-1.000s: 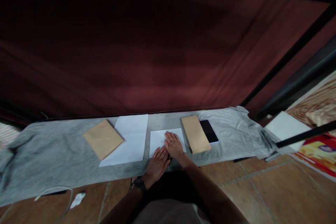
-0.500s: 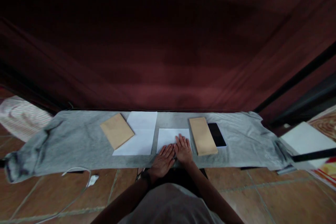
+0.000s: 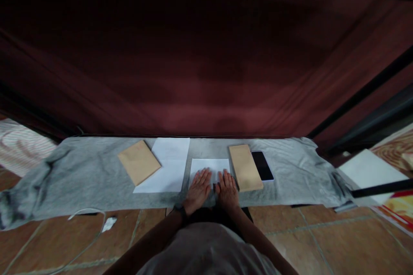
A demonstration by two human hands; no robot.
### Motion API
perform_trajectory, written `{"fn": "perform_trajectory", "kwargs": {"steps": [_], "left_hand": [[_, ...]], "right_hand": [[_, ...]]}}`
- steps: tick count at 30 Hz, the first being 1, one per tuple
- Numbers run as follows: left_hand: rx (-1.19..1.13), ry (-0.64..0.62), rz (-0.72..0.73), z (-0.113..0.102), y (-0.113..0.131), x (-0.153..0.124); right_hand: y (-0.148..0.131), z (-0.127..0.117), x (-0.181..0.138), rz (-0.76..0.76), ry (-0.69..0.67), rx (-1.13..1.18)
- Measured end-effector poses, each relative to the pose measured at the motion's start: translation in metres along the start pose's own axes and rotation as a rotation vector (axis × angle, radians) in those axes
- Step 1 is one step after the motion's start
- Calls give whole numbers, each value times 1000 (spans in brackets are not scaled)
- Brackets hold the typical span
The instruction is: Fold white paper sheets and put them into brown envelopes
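My left hand (image 3: 198, 189) and my right hand (image 3: 227, 188) lie flat, side by side, fingers stretched out, on the near edge of a small folded white sheet (image 3: 209, 166). The sheet rests on a grey cloth (image 3: 80, 176) spread over the floor. Right beside my right hand lies a tan envelope (image 3: 245, 167), with a dark phone (image 3: 262, 166) against its right side. To the left a larger white sheet (image 3: 167, 163) lies partly under another tan envelope (image 3: 138, 162). A dark watch (image 3: 179, 209) is on my left wrist.
A dark red curtain (image 3: 200, 73) hangs behind the cloth. Brown floor tiles (image 3: 306, 240) run in front. A white cable (image 3: 87, 215) and a scrap of paper (image 3: 109, 223) lie at the lower left. A white board (image 3: 371, 169) and a black bar (image 3: 380, 189) are at the right.
My right hand drew back from the middle of the small sheet to its near edge. My left hand moved up beside it, and the two hands now lie apart and parallel. The view shifted.
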State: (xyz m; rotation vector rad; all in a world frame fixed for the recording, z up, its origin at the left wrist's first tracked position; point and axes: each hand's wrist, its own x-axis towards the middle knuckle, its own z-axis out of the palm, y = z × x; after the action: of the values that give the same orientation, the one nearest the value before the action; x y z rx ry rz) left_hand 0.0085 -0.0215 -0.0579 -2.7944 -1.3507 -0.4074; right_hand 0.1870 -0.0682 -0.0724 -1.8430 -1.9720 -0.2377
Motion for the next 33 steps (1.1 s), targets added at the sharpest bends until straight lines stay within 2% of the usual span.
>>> {"fn": "perform_trajectory", "kwargs": {"steps": [3,5,11,16,19,23,28,33], "left_hand": [[-27,-3,-55,1,3,34],[-38,-5,-78,3,-4,44],[-26,36,-218,6,-35,35],[-4,77,-293,3,-36,21],[25,67,-240,2,-22,5],[31,-80,-62,1,-3,-14],[42,-150,-80,-7,4,-16],[28,-192,-68,-12,5,-5]], "right_hand": [[0,-1,0,4,-14,26],[0,-1,1,7,-21,39],[0,0,1,22,-10,43],[1,1,1,21,-24,20],[2,2,1,12,-32,-4],[3,5,1,19,-43,-3],[3,6,6,68,-23,41],[4,5,24,248,-29,78]]}}
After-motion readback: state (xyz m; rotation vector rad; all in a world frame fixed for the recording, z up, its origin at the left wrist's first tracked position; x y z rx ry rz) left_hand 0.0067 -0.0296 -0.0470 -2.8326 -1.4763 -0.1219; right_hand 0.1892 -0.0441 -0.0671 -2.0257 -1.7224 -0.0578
